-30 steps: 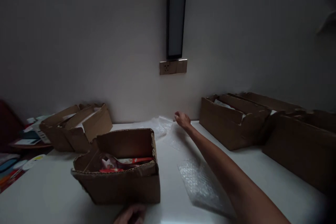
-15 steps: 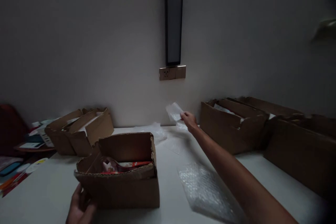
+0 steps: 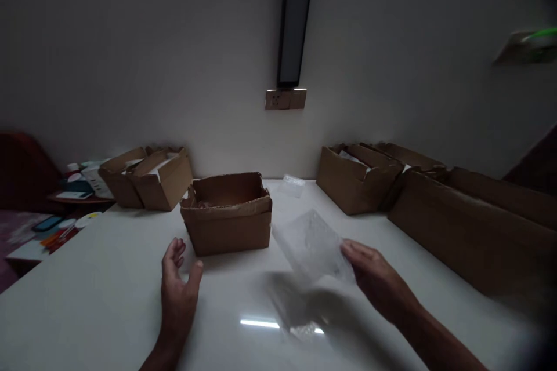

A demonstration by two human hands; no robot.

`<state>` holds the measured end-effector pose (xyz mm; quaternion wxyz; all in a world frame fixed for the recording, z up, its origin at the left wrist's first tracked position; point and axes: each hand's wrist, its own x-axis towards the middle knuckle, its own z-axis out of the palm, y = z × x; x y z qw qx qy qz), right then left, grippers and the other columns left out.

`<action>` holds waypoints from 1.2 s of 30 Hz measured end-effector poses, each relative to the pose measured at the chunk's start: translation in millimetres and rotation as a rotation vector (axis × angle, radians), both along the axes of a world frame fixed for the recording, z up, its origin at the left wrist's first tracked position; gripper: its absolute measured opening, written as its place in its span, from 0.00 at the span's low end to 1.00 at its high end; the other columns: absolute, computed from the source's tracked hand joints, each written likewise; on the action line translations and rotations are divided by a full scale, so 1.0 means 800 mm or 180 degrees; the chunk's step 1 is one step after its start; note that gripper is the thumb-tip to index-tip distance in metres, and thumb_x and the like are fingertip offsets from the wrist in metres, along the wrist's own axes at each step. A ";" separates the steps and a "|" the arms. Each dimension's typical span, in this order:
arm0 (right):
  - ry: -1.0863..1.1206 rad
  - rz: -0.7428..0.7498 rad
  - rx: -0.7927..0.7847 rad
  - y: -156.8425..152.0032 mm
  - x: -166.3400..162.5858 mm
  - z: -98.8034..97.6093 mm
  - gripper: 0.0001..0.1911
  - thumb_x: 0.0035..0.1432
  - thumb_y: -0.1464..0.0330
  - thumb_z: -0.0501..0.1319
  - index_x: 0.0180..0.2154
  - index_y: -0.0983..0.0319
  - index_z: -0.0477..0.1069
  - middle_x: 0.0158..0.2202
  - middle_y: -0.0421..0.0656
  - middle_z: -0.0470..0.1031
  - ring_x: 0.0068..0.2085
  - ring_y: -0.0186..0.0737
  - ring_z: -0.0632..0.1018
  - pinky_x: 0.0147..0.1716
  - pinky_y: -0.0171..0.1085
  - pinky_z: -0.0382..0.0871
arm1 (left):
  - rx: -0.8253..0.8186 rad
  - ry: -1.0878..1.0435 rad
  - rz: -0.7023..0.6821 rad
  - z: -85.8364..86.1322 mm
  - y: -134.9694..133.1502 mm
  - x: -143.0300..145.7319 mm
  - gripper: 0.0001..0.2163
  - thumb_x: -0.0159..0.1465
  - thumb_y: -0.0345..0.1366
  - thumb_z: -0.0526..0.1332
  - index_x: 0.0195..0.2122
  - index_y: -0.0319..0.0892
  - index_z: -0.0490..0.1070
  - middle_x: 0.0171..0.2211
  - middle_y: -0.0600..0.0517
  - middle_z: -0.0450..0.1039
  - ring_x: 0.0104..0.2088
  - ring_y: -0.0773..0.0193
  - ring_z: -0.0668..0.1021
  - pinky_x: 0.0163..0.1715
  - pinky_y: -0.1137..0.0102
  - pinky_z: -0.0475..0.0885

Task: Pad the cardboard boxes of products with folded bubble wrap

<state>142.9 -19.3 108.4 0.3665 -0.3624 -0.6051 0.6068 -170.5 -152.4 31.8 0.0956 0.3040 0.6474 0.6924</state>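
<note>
**Student:** Which hand has the sheet, and at which end?

**Tutor:** The right hand (image 3: pixel 376 281) has it. Its fingers (image 3: pixel 352 250) close on the near right edge of the sheet of bubble wrap (image 3: pixel 311 240). Blur hides how the thumb sits, but the sheet hangs from that hand alone.

**Student:** Where does the sheet lie from those fingers?

**Tutor:** It lies away to the left and farther from the person. The sheet is lifted clear of the white table (image 3: pixel 87 301) and tilted. Its long axis runs from the fingers at near right up toward far left. Its far corner comes just beside the right end of the open cardboard box (image 3: pixel 226 223), and whether the two touch cannot be told.

**Student:** And the left hand (image 3: pixel 177 284)?

**Tutor:** It is empty, with fingers spread wide and the thumb out to the right. It hovers low over the table just in front of the box's left front corner. It is well apart from the sheet, with bare tabletop between, so the right hand is by far the nearer.

**Student:** What else lies close by?

**Tutor:** A small piece of bubble wrap (image 3: pixel 292 184) lies flat near the wall, beyond the box. Under the lifted sheet there is a dim, blurred patch on the table, which may be shadow or more wrap.
</note>
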 end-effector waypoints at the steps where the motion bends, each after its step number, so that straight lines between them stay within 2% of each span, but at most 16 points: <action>1: 0.0002 0.0131 -0.0170 -0.019 -0.002 -0.005 0.23 0.54 0.47 0.64 0.25 0.60 0.68 0.25 0.41 0.67 0.28 0.38 0.69 0.30 0.38 0.65 | 0.0038 0.0070 -0.0136 0.000 -0.012 0.010 0.34 0.60 0.45 0.64 0.64 0.44 0.54 0.64 0.39 0.60 0.64 0.48 0.65 0.63 0.51 0.60; 5: 0.0107 0.0744 -0.0629 -0.066 -0.037 -0.028 0.23 0.55 0.50 0.64 0.23 0.61 0.66 0.24 0.39 0.66 0.27 0.35 0.68 0.29 0.36 0.63 | -0.0177 0.0260 -0.1505 0.009 -0.049 0.039 0.35 0.60 0.43 0.64 0.66 0.44 0.52 0.65 0.38 0.60 0.64 0.47 0.66 0.60 0.52 0.64; 8: -0.0017 0.1093 -0.0766 -0.067 -0.071 -0.046 0.24 0.58 0.49 0.62 0.24 0.62 0.66 0.23 0.38 0.66 0.25 0.34 0.68 0.27 0.35 0.62 | -0.0660 0.0693 -0.2224 0.021 -0.064 0.041 0.32 0.57 0.36 0.65 0.64 0.45 0.60 0.56 0.43 0.71 0.58 0.51 0.72 0.59 0.55 0.66; 11: -0.0435 0.0556 -0.0495 -0.048 -0.080 -0.062 0.23 0.55 0.47 0.62 0.36 0.61 0.73 0.29 0.42 0.74 0.28 0.37 0.73 0.25 0.35 0.64 | -0.1182 0.1184 -0.2120 0.020 -0.080 0.035 0.19 0.59 0.31 0.61 0.53 0.45 0.72 0.42 0.48 0.78 0.47 0.57 0.78 0.54 0.60 0.69; 14: -0.0800 -0.0211 0.0321 -0.043 -0.060 -0.063 0.25 0.54 0.48 0.64 0.45 0.59 0.74 0.41 0.46 0.77 0.35 0.43 0.77 0.30 0.38 0.70 | -0.1287 0.1380 -0.2042 0.007 -0.098 0.032 0.16 0.59 0.29 0.58 0.49 0.43 0.74 0.39 0.48 0.79 0.43 0.58 0.78 0.48 0.62 0.72; 16: -0.0966 -0.0038 0.0702 -0.059 -0.045 -0.053 0.21 0.57 0.50 0.62 0.41 0.58 0.77 0.39 0.47 0.79 0.38 0.45 0.78 0.36 0.42 0.72 | -0.1162 0.1608 -0.2132 -0.003 -0.107 0.031 0.17 0.57 0.26 0.58 0.47 0.43 0.74 0.39 0.49 0.78 0.43 0.58 0.77 0.48 0.61 0.71; 18: -0.1115 0.0633 0.0867 -0.086 -0.041 -0.040 0.18 0.60 0.52 0.60 0.37 0.58 0.79 0.37 0.46 0.80 0.39 0.46 0.78 0.41 0.43 0.72 | -0.0963 0.1859 -0.2200 -0.010 -0.112 0.034 0.16 0.54 0.23 0.56 0.42 0.43 0.75 0.37 0.50 0.78 0.42 0.58 0.76 0.48 0.60 0.70; 20: -0.1330 0.1444 0.0938 -0.109 -0.051 -0.033 0.16 0.63 0.54 0.58 0.39 0.55 0.80 0.40 0.45 0.81 0.42 0.46 0.79 0.44 0.44 0.73 | -0.0789 0.2020 -0.2208 -0.014 -0.113 0.038 0.15 0.53 0.21 0.55 0.36 0.43 0.73 0.35 0.50 0.77 0.41 0.59 0.76 0.47 0.60 0.69; 22: -0.1530 0.1836 0.1048 -0.117 -0.068 -0.036 0.16 0.65 0.56 0.56 0.44 0.54 0.79 0.44 0.45 0.80 0.45 0.46 0.79 0.48 0.46 0.72 | -0.0653 0.2132 -0.2219 -0.016 -0.113 0.043 0.13 0.51 0.21 0.55 0.33 0.43 0.72 0.34 0.51 0.77 0.41 0.58 0.76 0.46 0.60 0.68; 23: -0.1568 0.1738 0.1163 -0.114 -0.077 -0.040 0.17 0.66 0.56 0.55 0.47 0.54 0.78 0.47 0.45 0.80 0.48 0.47 0.79 0.50 0.48 0.72 | -0.0590 0.2180 -0.2218 -0.016 -0.113 0.046 0.13 0.50 0.21 0.55 0.32 0.43 0.71 0.35 0.50 0.77 0.41 0.58 0.76 0.45 0.60 0.68; 25: -0.1469 0.1118 0.1506 -0.101 -0.087 -0.047 0.21 0.66 0.55 0.54 0.55 0.54 0.73 0.55 0.47 0.75 0.55 0.49 0.75 0.54 0.52 0.69 | -0.0465 0.2260 -0.2188 -0.016 -0.115 0.050 0.12 0.48 0.21 0.55 0.31 0.42 0.70 0.36 0.49 0.77 0.42 0.57 0.76 0.45 0.59 0.68; 27: -0.1254 0.0462 0.1876 -0.089 -0.086 -0.051 0.25 0.66 0.56 0.54 0.62 0.53 0.65 0.64 0.47 0.65 0.63 0.50 0.67 0.56 0.53 0.67 | -0.0407 0.2242 -0.2131 -0.016 -0.119 0.050 0.12 0.48 0.21 0.55 0.31 0.42 0.70 0.38 0.48 0.77 0.43 0.56 0.76 0.45 0.59 0.68; 28: -0.1189 0.0341 0.2029 -0.088 -0.082 -0.052 0.26 0.66 0.57 0.54 0.64 0.51 0.62 0.67 0.47 0.61 0.65 0.50 0.65 0.56 0.53 0.68 | -0.0409 0.2185 -0.2110 -0.016 -0.121 0.049 0.12 0.48 0.21 0.55 0.31 0.42 0.70 0.38 0.48 0.77 0.43 0.56 0.76 0.44 0.60 0.68; 29: -0.1165 0.0391 0.2158 -0.090 -0.077 -0.053 0.26 0.66 0.58 0.55 0.64 0.50 0.61 0.67 0.46 0.61 0.65 0.49 0.64 0.56 0.52 0.69 | -0.0461 0.2094 -0.2091 -0.015 -0.123 0.048 0.12 0.49 0.21 0.55 0.31 0.42 0.70 0.37 0.48 0.77 0.42 0.57 0.76 0.43 0.61 0.69; 33: -0.1313 0.0981 0.2636 -0.132 -0.057 -0.067 0.26 0.62 0.62 0.61 0.61 0.47 0.65 0.59 0.45 0.72 0.58 0.50 0.73 0.53 0.52 0.71 | -0.0966 0.1727 -0.1941 -0.006 -0.116 0.045 0.11 0.54 0.23 0.55 0.33 0.43 0.72 0.31 0.51 0.77 0.34 0.60 0.76 0.38 0.66 0.70; 36: -0.1391 0.0423 0.3155 -0.165 -0.058 -0.092 0.29 0.60 0.68 0.62 0.62 0.49 0.62 0.58 0.47 0.72 0.56 0.50 0.74 0.50 0.51 0.72 | -0.1332 0.1777 -0.1912 0.001 -0.098 0.046 0.09 0.58 0.26 0.55 0.34 0.43 0.73 0.31 0.51 0.77 0.33 0.61 0.77 0.36 0.67 0.69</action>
